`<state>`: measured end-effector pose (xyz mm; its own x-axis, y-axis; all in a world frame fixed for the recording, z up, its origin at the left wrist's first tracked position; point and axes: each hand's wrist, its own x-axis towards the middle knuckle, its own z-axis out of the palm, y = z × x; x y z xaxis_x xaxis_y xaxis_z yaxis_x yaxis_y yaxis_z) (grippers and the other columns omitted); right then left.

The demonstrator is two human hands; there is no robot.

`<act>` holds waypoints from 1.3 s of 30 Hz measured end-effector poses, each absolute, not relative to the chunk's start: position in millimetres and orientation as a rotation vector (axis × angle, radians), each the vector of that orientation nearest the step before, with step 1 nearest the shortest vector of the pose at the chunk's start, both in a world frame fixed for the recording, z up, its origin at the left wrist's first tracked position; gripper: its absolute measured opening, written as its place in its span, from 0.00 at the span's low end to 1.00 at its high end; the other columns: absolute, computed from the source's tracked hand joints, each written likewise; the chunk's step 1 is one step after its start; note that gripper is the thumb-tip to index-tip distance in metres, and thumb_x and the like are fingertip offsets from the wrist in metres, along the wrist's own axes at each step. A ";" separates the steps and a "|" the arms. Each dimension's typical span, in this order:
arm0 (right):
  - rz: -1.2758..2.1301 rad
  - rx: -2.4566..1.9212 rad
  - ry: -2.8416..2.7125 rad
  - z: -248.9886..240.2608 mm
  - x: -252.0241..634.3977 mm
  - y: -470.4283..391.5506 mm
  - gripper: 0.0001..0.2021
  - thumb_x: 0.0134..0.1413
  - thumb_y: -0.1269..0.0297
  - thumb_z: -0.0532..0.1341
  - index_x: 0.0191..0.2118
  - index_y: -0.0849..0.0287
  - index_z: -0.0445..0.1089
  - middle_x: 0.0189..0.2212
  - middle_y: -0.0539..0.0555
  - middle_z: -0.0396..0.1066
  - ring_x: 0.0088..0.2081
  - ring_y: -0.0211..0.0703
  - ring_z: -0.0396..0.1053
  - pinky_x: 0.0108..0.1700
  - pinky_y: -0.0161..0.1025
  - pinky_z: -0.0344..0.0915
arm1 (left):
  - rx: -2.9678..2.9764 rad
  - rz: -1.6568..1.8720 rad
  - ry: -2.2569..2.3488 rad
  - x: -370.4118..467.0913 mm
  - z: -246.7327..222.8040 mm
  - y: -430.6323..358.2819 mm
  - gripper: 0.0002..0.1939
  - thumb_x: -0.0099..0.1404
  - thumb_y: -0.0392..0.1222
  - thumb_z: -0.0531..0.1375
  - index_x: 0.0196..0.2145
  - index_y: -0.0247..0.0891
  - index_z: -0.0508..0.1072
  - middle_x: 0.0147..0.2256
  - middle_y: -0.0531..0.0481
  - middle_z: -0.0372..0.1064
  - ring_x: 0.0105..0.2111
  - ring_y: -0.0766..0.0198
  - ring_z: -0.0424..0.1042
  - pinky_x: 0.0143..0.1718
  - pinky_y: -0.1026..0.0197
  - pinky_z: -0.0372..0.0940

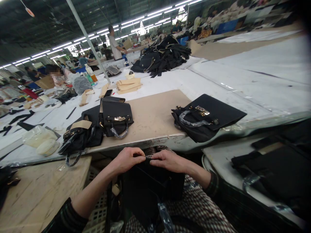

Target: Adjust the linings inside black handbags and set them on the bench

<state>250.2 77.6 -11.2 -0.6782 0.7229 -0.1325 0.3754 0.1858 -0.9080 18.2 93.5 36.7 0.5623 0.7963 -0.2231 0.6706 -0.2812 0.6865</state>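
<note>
A black bag [153,186] rests on my lap over the checked cloth, its plastic-wrapped handle toward me. My left hand [130,159] pinches the bag's upper edge between thumb and fingers. Close beside it, my right hand [168,160] pinches the same edge, the two thumbs a short way apart. Beyond my hands on the table, a black handbag [216,113] with a gold clasp lies at the right. Another black handbag [116,113] stands left of centre, near a smaller black bag [76,139] at the table's edge.
The white table [262,64] carries a brown sheet [155,110], a pile of black pieces [162,56] and folded tan pieces [128,85]. A metal pole [88,42] rises at the left. Dark bags [279,161] lie on a lower surface at right. People work farther back.
</note>
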 end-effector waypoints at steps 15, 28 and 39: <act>0.813 -1.264 -2.401 1.9 242.2 50.5 0.11 0.65 0.60 0.54 0.41 0.52 0.75 0.29 0.49 0.77 0.31 0.41 0.70 0.32 0.37 0.50 | 2.401 0.378 1.376 19.8 42.7 61.2 0.03 0.63 0.35 0.59 0.32 0.40 0.71 0.38 0.51 0.73 0.40 0.61 0.71 0.44 0.61 0.65; 0.437 -1.578 -2.339 25.3 249.5 14.6 0.12 0.67 0.66 0.51 0.42 0.58 0.71 0.30 0.56 0.77 0.33 0.47 0.74 0.31 0.39 0.55 | 2.470 0.657 1.373 60.8 51.8 53.9 0.02 0.65 0.37 0.62 0.33 0.41 0.73 0.46 0.50 0.75 0.48 0.59 0.71 0.53 0.53 0.64; 0.122 -1.459 -2.262 -6.9 231.2 -5.7 0.23 0.57 0.78 0.53 0.59 0.71 0.63 0.34 0.59 0.79 0.31 0.44 0.76 0.32 0.38 0.66 | 2.488 0.985 1.610 79.7 25.6 20.7 0.06 0.69 0.36 0.57 0.37 0.41 0.75 0.54 0.43 0.71 0.56 0.50 0.67 0.56 0.38 0.62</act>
